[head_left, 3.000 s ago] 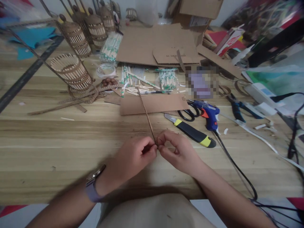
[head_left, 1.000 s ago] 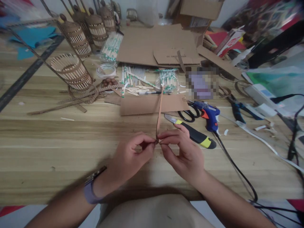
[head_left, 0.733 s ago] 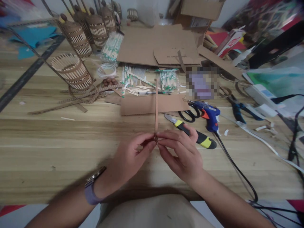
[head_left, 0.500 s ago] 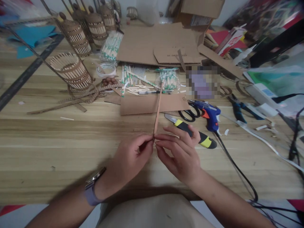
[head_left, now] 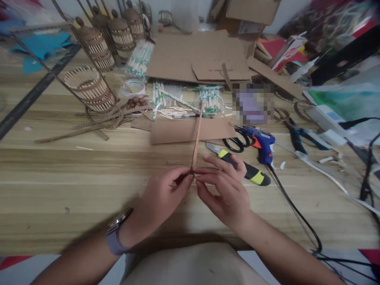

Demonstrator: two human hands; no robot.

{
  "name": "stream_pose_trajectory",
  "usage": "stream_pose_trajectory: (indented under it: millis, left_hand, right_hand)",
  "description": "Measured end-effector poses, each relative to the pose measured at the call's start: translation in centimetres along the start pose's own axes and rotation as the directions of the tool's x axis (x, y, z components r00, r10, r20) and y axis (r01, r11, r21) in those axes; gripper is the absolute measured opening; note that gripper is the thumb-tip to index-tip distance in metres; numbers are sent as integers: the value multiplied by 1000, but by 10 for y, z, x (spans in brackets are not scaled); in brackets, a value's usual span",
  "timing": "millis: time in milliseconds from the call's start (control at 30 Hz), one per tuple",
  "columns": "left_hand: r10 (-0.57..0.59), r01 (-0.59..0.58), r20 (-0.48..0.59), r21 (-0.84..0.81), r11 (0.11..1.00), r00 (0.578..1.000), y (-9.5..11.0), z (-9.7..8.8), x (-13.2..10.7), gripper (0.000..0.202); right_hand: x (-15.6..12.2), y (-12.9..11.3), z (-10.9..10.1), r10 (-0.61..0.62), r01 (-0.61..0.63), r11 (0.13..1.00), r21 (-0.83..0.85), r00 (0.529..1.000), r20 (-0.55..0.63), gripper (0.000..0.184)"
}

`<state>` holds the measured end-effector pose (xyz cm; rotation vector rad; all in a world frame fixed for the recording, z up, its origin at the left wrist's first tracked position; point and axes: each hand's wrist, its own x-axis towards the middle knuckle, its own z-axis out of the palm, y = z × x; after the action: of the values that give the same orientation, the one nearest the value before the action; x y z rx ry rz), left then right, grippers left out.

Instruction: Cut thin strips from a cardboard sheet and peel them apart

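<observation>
A narrow brown cardboard strip [head_left: 197, 144] points away from me, its near end pinched between both hands. My left hand [head_left: 166, 190] is closed on that end with thumb and forefinger; a watch sits on this wrist. From the other side, the fingertips of my right hand [head_left: 224, 194] press on the same end, the other fingers partly raised. The end looks bent or rolled small, though the fingertips hide most of it. Just past my right hand lies a yellow and black utility knife [head_left: 249, 172], its blade out. A flat cardboard piece [head_left: 172, 132] lies under the strip's far part.
A blue glue gun [head_left: 263, 144], black-handled scissors [head_left: 237, 142] and pliers [head_left: 299, 134] lie to the right. Matchstick-like sticks [head_left: 172, 111] are scattered ahead. An open slatted basket [head_left: 89, 89] stands left, near curled cardboard strips [head_left: 115, 116]. Cardboard sheets [head_left: 184, 55] lie at the back.
Almost nothing differs. The fingers of my right hand have shifted very slightly at the strip's near end; both hands keep their place.
</observation>
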<state>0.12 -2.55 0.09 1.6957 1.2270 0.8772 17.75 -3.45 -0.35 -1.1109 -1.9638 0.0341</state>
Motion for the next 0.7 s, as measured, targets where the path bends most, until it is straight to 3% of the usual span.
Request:
stream_pose_trajectory:
  millis: [267, 400, 533, 700]
  left_hand:
    - [76, -75, -95, 20, 997, 993, -1, 2, 0, 22]
    - [51, -51, -95, -1, 999, 994, 1, 1, 0, 19]
    - [39, -40, -77, -17, 999, 996, 2, 1, 0, 21]
    - [85, -78, -90, 83, 993, 992, 0, 2, -1, 21]
  right_hand:
    - [-1, 0, 1, 67, -68, 994, 89, 998, 22, 16]
    - [0, 2, -1, 102, -106, 988, 114, 994, 45, 15]
    - [0, 0, 1, 46, -45, 996, 80, 999, -14, 17]
    - [-2, -3, 3, -29, 30, 1000, 10, 999, -23, 19]
